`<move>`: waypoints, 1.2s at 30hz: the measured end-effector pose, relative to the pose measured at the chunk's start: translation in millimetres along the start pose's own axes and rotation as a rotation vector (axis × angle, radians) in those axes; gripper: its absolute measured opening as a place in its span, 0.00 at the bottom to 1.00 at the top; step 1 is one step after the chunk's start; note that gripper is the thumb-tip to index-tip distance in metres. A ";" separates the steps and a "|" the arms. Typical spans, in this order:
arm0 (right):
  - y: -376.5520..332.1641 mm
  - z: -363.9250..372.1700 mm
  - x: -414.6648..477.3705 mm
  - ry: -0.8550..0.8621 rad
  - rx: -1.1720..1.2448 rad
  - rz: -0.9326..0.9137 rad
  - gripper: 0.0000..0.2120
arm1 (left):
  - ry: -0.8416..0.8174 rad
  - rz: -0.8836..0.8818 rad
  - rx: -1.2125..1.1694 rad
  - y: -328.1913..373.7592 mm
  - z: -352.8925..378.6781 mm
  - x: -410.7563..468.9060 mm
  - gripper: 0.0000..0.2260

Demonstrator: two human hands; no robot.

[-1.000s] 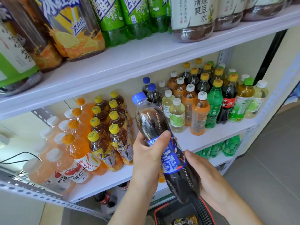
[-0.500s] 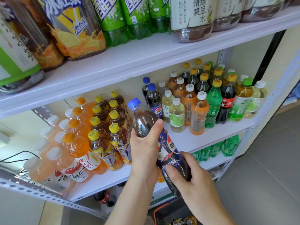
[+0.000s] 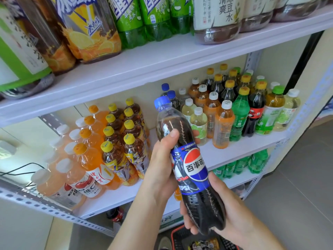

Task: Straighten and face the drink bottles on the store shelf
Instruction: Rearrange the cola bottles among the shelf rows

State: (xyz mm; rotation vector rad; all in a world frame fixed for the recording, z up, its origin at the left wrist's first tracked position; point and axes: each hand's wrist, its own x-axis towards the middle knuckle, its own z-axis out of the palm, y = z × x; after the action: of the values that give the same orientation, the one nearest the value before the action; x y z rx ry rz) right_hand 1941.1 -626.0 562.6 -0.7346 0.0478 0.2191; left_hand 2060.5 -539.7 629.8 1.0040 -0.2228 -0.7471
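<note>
Since the earlier frame the cola bottle has been turned and lifted, so that its blue label with the round red, white and blue mark now faces the camera, and it stands nearer to upright, leaning only a little with its blue cap to the upper left. It is not on the shelf: it hangs in the air in front of the middle shelf, held by both hands. The left hand grips its upper body, with the thumb pressed on the dark shoulder above the label. The right hand has slid down and cups the base from below, its fingers curled round it. I judge the task to be in the middle. This bottle seems faced, but it is not yet set down, and the bare strip of shelf before the two blue-capped bottles looks like its place. The other rows on that shelf stand in fairly neat lines; whether every label there faces forward I cannot tell. The bottle itself is clear plastic, full of dark drink, with a ribbed lower half.
</note>
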 end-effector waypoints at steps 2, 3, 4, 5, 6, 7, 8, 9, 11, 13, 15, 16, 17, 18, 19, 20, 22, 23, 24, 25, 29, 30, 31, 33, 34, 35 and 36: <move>-1.9 2.6 0.8 0.184 -0.167 -0.091 0.31 | 0.069 0.088 0.097 4.9 0.6 4.6 0.32; -3.3 5.7 1.5 0.301 -0.329 -0.147 0.29 | 0.105 0.134 0.134 7.5 1.3 6.9 0.27; -4.6 8.8 2.0 0.412 -0.517 -0.201 0.29 | 0.147 0.169 0.151 9.1 2.8 9.2 0.25; -5.0 12.2 2.0 0.507 -0.694 -0.246 0.28 | 0.192 0.190 0.152 9.9 4.6 10.6 0.25; -4.1 14.9 1.9 0.590 -0.857 -0.282 0.27 | 0.234 0.205 0.145 9.7 5.9 11.2 0.25; -2.6 16.9 1.9 0.662 -0.994 -0.308 0.26 | 0.268 0.213 0.132 8.7 6.8 11.9 0.23; -0.7 18.1 1.4 0.714 -1.092 -0.325 0.25 | 0.287 0.216 0.119 6.9 6.7 12.6 0.20; 1.3 17.8 0.8 0.741 -1.151 -0.334 0.26 | 0.293 0.213 0.109 4.9 5.3 13.2 0.16; 3.0 16.8 0.1 0.741 -1.190 -0.349 0.27 | 0.288 0.202 0.088 2.6 2.9 13.7 0.11; 0.3 14.5 0.0 0.667 -1.111 -0.334 0.26 | 0.269 0.212 0.071 2.1 0.1 14.3 0.11; -5.8 9.2 -1.0 0.529 -0.951 -0.271 0.25 | 0.225 0.215 0.061 2.3 -2.7 14.7 0.12; -9.5 6.8 -1.9 0.452 -0.858 -0.225 0.25 | 0.196 0.204 0.046 2.7 -3.6 14.8 0.14; -12.9 4.9 -2.7 0.372 -0.717 -0.166 0.26 | 0.168 0.184 0.018 3.5 -4.5 14.7 0.18; -14.8 2.8 -3.0 0.288 -0.527 -0.095 0.27 | 0.140 0.154 -0.023 4.4 -5.5 15.0 0.20; -14.5 0.3 -3.1 0.187 -0.302 -0.022 0.29 | 0.098 0.124 -0.079 5.0 -6.6 15.4 0.20; -12.7 -0.8 -3.5 0.090 -0.109 0.039 0.31 | 0.042 0.100 -0.147 5.1 -7.1 16.7 0.16; -7.3 -2.6 -2.8 -0.058 0.082 0.091 0.33 | -0.052 0.071 -0.274 5.7 -7.8 18.0 0.11; -4.5 -3.0 -1.2 -0.089 0.096 0.080 0.33 | -0.068 0.063 -0.295 5.9 -8.6 18.5 0.11; -1.7 -3.7 0.4 -0.098 0.096 0.064 0.33 | -0.058 0.058 -0.284 5.8 -9.5 19.3 0.11; 0.0 -4.4 1.9 -0.086 0.089 0.052 0.33 | -0.027 0.053 -0.250 6.6 -9.8 20.4 0.11; 0.3 -1.9 4.2 0.146 -0.101 -0.065 0.31 | 0.137 0.139 0.058 15.5 -14.7 27.9 0.15; -0.9 0.4 4.8 0.215 -0.227 -0.107 0.28 | 0.153 0.191 0.174 18.4 -17.0 29.8 0.13; -2.2 2.7 5.1 0.294 -0.395 -0.148 0.26 | 0.161 0.225 0.275 21.8 -19.0 31.1 0.11; -2.5 6.4 5.1 0.468 -0.754 -0.230 0.25 | 0.204 0.232 0.372 27.2 -22.5 33.6 0.07; -1.9 7.7 5.0 0.546 -0.905 -0.277 0.25 | 0.243 0.221 0.372 28.9 -23.8 35.5 0.06; -0.9 9.5 5.3 0.613 -1.025 -0.313 0.26 | 0.294 0.212 0.365 30.3 -25.6 37.8 0.06; 0.5 11.4 6.0 0.666 -1.112 -0.337 0.28 | 0.340 0.207 0.363 31.5 -27.1 40.7 0.06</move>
State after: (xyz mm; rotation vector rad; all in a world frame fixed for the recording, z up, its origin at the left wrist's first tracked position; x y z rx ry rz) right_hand 1946.5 -617.0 570.0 -1.8812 0.4571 -0.3778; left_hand 2118.4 -538.1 634.8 1.4110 -0.1658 -0.3429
